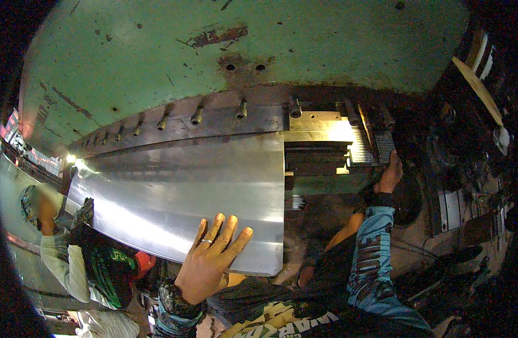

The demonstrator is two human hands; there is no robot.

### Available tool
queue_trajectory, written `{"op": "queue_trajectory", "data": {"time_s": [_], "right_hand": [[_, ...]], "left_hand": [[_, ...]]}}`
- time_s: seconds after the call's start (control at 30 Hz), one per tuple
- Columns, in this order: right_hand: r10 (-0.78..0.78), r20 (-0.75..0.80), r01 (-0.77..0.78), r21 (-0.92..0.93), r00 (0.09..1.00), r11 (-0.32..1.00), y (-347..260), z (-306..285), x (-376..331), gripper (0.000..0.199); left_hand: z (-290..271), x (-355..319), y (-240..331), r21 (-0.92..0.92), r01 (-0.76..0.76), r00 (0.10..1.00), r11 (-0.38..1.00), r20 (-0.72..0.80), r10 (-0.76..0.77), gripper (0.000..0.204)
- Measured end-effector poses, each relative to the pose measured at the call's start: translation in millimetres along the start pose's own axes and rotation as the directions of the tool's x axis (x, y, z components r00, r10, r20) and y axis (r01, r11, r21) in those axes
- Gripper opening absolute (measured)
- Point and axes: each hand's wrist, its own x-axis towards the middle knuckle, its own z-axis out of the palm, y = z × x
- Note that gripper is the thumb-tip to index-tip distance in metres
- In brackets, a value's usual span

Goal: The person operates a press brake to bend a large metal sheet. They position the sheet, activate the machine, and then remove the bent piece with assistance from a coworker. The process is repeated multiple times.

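A broad, shiny metal sheet [174, 186] reaches out from under the machine's long dark clamping bar [225, 119]. My left hand [211, 265] is at its near edge, fingers spread over the top and a ring on one of them. The thumb is mostly hidden below the edge. Farther right, my right hand [390, 173] is closed at the side of a ribbed metal block [386, 147] beneath the machine. Some of its fingers are hidden. Another person's dark-gloved hand [85, 213] touches the sheet's far-left edge.
The machine's large, scuffed green body [174, 45] fills the upper view. Several bolts [241, 110] stick out along the bar. A lit brass-coloured block [318, 129] sits right of the sheet. A co-worker in a light sleeve [73, 276] stands at the lower left.
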Motion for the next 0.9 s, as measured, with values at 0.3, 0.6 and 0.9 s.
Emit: {"op": "queue_trajectory", "data": {"time_s": [0.3, 0.6, 0.9], "right_hand": [[0.009, 0.024, -0.013, 0.142, 1.0, 0.99, -8, 7, -9, 0.04], [-0.034, 0.014, 0.033, 0.113, 0.999, 0.993, -9, 8, -8, 0.039], [-0.388, -0.136, 0.285, -0.472, 0.911, 0.834, -42, 10, -22, 0.07]], "left_hand": [[1, 0, 0, -0.003, 0.004, 1.0, 1.0, 0.0, -0.004, 0.1], [1, 0, 1, -0.038, 0.005, 1.0, 0.999, -0.023, -0.006, 0.093], [-3, 2, 2, 0.022, -0.003, 1.0, 1.0, 0.01, 0.003, 0.094]]}}
